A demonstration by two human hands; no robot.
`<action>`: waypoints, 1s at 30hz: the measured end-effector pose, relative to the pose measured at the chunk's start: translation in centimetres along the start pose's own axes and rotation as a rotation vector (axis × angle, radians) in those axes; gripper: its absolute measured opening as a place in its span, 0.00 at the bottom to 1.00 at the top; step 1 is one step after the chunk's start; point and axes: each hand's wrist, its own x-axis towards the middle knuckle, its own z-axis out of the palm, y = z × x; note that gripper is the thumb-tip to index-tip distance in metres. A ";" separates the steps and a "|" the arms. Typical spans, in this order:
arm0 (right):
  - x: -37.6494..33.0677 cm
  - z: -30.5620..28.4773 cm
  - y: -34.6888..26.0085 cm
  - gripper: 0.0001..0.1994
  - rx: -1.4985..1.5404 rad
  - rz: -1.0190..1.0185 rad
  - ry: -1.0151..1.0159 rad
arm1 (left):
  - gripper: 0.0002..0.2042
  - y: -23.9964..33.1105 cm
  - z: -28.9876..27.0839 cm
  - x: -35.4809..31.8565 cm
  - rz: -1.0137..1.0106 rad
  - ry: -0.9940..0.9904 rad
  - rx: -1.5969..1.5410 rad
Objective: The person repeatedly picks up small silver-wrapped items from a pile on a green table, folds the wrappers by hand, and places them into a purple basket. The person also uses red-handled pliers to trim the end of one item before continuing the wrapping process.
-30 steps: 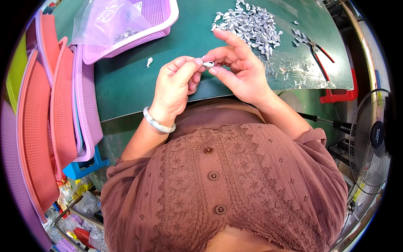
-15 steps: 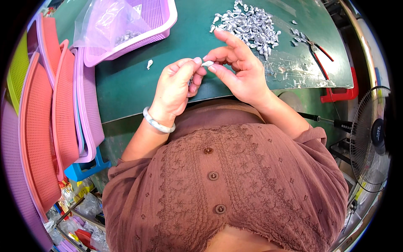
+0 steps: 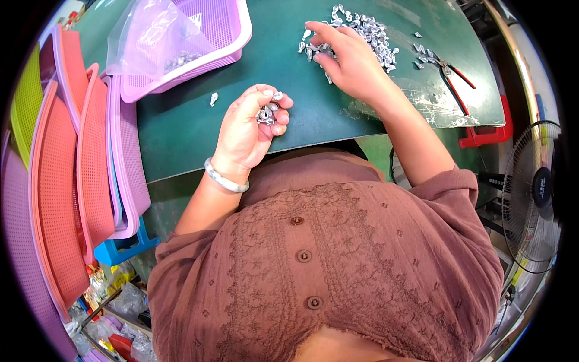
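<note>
My left hand (image 3: 241, 123) is curled, palm partly up, around several small silver metal pieces (image 3: 265, 113) with a twisted teardrop shape. One of them sits near the thumb tip. My right hand (image 3: 356, 66) reaches over the near left side of a pile of similar silver pieces (image 3: 379, 41). Its thumb and forefinger are spread apart, and some pieces lie between and under them. Part of the pile is hidden beneath the hand. A single paler piece (image 3: 214, 99) lies apart on the green table (image 3: 187, 130), left of my left hand.
A lilac plastic basket (image 3: 211, 63) at the far left holds a clear bag (image 3: 148, 42) and silver pieces. Red-handled pliers (image 3: 451, 81) lie right of the pile, beside a few loose pieces (image 3: 425, 55). Stacked coloured baskets (image 3: 57, 193) stand left; a fan (image 3: 531, 187) stands right.
My right hand has left my left hand and moved forward to the pile. My left hand has turned and loosened slightly, showing the pieces in its palm.
</note>
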 end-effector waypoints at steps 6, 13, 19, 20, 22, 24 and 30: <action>1.7 2.0 0.6 0.22 -0.187 -0.052 -0.058 | 0.07 0.2 0.1 -0.1 -0.012 -0.013 -0.039; 1.8 2.2 -0.2 0.19 -0.105 -0.154 -0.032 | 0.08 0.2 0.1 -0.2 -0.018 0.033 0.035; 1.9 2.3 0.0 0.21 0.026 -0.172 -0.095 | 0.07 0.2 0.3 -0.2 -0.008 0.039 0.037; 1.9 2.1 -0.3 0.21 0.056 -0.146 -0.111 | 0.07 0.3 0.3 -0.3 -0.011 0.041 0.033; 1.8 1.6 -0.8 0.21 0.239 -0.052 -0.135 | 0.07 0.3 0.3 -0.3 -0.015 0.043 0.024; 1.4 1.0 -1.5 0.21 0.550 0.082 -0.153 | 0.07 0.4 0.4 -0.3 -0.011 0.058 0.028; -0.3 0.2 -3.6 0.22 0.945 0.226 -0.208 | 0.07 0.2 0.7 -0.5 0.021 0.083 0.038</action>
